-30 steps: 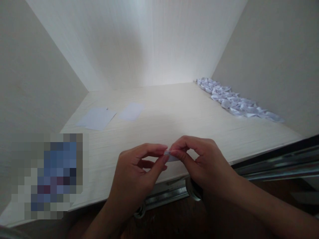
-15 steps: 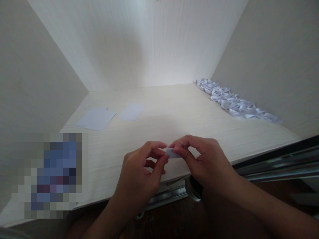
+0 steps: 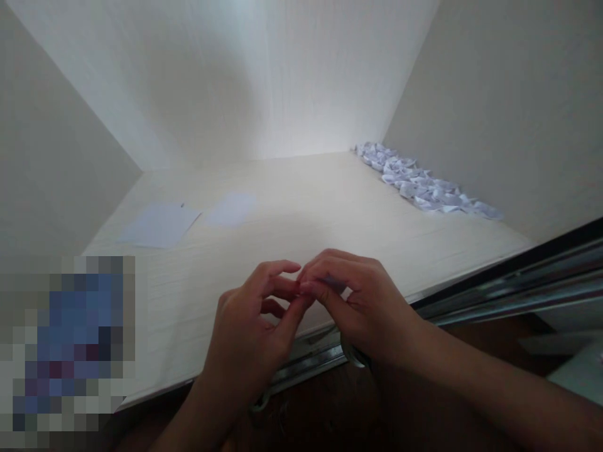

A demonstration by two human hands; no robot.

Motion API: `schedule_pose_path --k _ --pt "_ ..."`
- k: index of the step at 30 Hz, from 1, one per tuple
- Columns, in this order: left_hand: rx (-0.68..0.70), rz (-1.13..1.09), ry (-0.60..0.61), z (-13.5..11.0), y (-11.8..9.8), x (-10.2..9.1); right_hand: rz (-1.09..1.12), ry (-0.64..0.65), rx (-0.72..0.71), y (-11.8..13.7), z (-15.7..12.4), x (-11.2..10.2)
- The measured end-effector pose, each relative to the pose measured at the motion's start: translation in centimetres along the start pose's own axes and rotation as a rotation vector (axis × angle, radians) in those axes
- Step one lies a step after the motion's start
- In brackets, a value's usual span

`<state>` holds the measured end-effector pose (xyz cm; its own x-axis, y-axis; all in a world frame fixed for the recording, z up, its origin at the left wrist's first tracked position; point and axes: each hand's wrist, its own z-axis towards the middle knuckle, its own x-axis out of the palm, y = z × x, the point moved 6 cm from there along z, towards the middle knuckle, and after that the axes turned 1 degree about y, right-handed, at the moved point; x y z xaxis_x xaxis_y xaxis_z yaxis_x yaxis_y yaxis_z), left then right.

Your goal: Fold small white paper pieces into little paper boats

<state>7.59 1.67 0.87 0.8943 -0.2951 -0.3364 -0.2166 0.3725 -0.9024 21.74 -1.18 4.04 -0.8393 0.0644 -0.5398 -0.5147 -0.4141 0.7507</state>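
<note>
Pale paper slip (image 3: 335,284) | small, mostly hidden | left hand (image 3: 254,326), right hand (image 3: 358,307) fingers pinching it

A small folded piece of pale paper (image 3: 335,284), pinched between your fingertips, mostly hidden by them, only a thin bluish-white sliver showed, held just above the front edge of the light wooden shelf, its fold shape could not be told.

Soft dim light, bright back wall, slight blur, wide-angle edges
</note>
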Motion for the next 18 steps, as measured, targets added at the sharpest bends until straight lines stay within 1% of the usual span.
schedule_pose_path --k 5,9,14,18 --pt "-0.012 0.079 -0.081 -0.3 -0.6 -0.4 0.052 -0.04 -0.081 0.5 0.2 0.1" --pt "0.007 0.156 -0.108 -0.5 -0.7 -0.6 0.075 -0.047 -0.065 0.4 0.5 0.0" --pt "0.049 0.237 -0.131 -0.5 -1.0 -0.9 0.161 -0.037 -0.041 0.2 0.8 0.0" --pt "0.015 0.17 -0.144 -0.6 -0.9 -1.1 0.19 -0.039 -0.041 0.4 1.0 0.1"
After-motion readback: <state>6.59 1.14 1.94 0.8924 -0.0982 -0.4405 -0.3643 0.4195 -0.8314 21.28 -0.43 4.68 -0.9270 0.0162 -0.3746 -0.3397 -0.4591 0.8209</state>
